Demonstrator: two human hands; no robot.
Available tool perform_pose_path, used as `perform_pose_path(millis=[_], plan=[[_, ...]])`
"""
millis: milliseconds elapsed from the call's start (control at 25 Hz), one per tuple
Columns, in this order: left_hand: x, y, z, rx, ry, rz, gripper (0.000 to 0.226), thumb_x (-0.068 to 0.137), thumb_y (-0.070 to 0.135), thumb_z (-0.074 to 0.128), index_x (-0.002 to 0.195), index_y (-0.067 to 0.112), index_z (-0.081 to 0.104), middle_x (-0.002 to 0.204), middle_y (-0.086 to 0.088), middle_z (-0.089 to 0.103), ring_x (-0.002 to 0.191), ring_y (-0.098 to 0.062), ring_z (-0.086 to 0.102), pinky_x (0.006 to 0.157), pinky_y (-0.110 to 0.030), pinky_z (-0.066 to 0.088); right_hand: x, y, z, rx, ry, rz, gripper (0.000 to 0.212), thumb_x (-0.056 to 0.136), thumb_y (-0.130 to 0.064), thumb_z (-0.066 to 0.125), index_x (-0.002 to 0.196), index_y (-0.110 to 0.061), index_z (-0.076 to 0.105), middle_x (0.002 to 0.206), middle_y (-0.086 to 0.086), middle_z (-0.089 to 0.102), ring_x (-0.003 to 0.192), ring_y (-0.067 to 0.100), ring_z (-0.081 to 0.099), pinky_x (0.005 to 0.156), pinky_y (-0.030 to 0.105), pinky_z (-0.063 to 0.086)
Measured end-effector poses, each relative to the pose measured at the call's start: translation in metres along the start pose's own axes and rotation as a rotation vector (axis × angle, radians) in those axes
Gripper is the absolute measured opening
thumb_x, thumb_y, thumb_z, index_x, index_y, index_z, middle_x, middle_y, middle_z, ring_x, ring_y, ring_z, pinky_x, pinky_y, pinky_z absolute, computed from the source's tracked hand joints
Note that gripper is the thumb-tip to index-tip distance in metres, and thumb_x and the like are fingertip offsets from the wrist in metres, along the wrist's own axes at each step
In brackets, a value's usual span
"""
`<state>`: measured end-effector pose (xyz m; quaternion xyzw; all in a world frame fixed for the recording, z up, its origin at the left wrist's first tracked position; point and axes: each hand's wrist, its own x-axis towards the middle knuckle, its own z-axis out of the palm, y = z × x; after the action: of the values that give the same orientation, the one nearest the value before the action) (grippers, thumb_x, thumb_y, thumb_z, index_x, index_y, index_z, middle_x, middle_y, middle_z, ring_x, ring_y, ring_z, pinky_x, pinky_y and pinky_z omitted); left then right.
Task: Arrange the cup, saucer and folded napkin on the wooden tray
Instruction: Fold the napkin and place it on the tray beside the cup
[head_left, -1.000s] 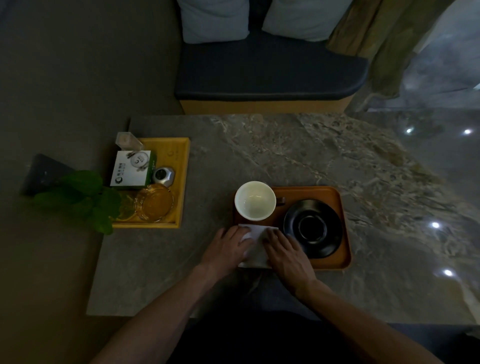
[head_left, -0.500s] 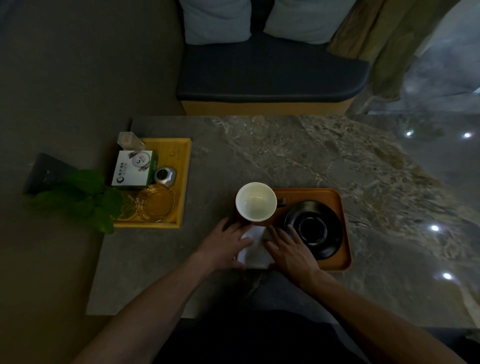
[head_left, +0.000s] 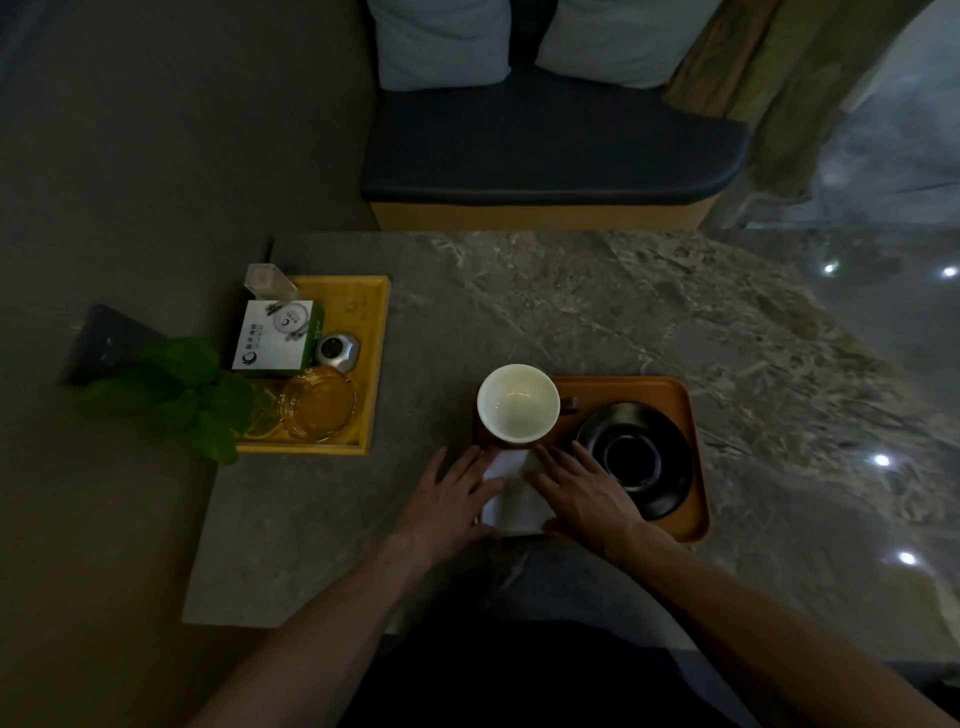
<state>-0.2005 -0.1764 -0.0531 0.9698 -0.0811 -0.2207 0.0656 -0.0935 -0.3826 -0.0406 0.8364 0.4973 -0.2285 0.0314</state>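
A brown wooden tray (head_left: 675, 395) lies on the marble table. A cup (head_left: 518, 404), white inside, stands upright at the tray's far left corner. To its right a black saucer (head_left: 636, 460) rests on the tray. A white folded napkin (head_left: 514, 499) lies at the tray's near left part, below the cup. My left hand (head_left: 449, 506) lies flat on the napkin's left edge and my right hand (head_left: 584, 496) lies flat on its right edge, fingers spread. Both palms cover the napkin's sides.
A yellow tray (head_left: 374, 332) at the left holds a white and green box (head_left: 278, 338), a glass ashtray (head_left: 318, 402) and a small silver object (head_left: 337, 352). Green plant leaves (head_left: 176, 389) overhang the table's left edge. A bench with cushions (head_left: 545, 135) stands behind the table.
Both hands have slid apart on the napkin, showing more of its white middle. The cup and the saucer have not moved.
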Motion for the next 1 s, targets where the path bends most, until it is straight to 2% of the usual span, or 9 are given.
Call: perform_pose_path(millis=[120,240,560,840,1000], plan=[[0.001,-0.004,-0.003,-0.01,0.009,0.028,0.067,0.09,0.063,0.043,0.148,0.033,0.027,0.162,-0.005,0.011,0.149,-0.025,-0.001,0.117,-0.055,-0.002,-0.004,0.002,-0.003,0.026,0.026,0.006,0.069,0.087,-0.046,0.058,0.146,-0.024,0.03,0.16,0.016,0.014,0.147,0.031,0.011,0.119,0.047,0.0],[0.001,-0.01,-0.005,0.003,0.024,0.051,0.068,0.087,0.068,0.041,0.145,0.035,0.031,0.163,-0.004,0.009,0.149,-0.026,-0.004,0.115,-0.056,-0.004,-0.006,0.0,-0.006,0.009,0.003,0.032,0.07,0.088,-0.048,0.057,0.147,-0.026,0.027,0.161,0.016,0.007,0.148,0.031,0.003,0.119,0.048,-0.002],[0.0,-0.013,-0.001,-0.011,0.002,0.065,0.069,0.086,0.071,0.04,0.146,0.038,0.029,0.163,-0.002,0.009,0.149,-0.025,-0.002,0.116,-0.056,-0.001,-0.009,-0.003,-0.008,-0.005,-0.032,0.05,0.07,0.089,-0.049,0.056,0.148,-0.029,0.025,0.162,0.012,0.007,0.148,0.031,-0.001,0.118,0.05,-0.006],[0.001,-0.014,-0.009,0.028,-0.08,0.091,0.068,0.09,0.066,0.038,0.149,0.036,0.019,0.163,-0.002,0.0,0.148,-0.026,-0.007,0.116,-0.06,-0.003,-0.012,-0.009,-0.006,-0.006,-0.067,0.119,0.074,0.088,-0.05,0.058,0.149,-0.032,0.021,0.163,0.007,0.006,0.148,0.03,-0.005,0.118,0.055,-0.005],[0.002,-0.007,-0.008,0.008,-0.119,0.063,0.071,0.091,0.062,0.042,0.15,0.035,0.013,0.163,-0.003,-0.006,0.148,-0.025,-0.01,0.116,-0.062,-0.003,-0.012,-0.01,-0.008,-0.035,-0.081,0.143,0.075,0.088,-0.051,0.057,0.15,-0.033,0.019,0.163,0.003,0.005,0.147,0.032,-0.013,0.117,0.058,-0.007]])
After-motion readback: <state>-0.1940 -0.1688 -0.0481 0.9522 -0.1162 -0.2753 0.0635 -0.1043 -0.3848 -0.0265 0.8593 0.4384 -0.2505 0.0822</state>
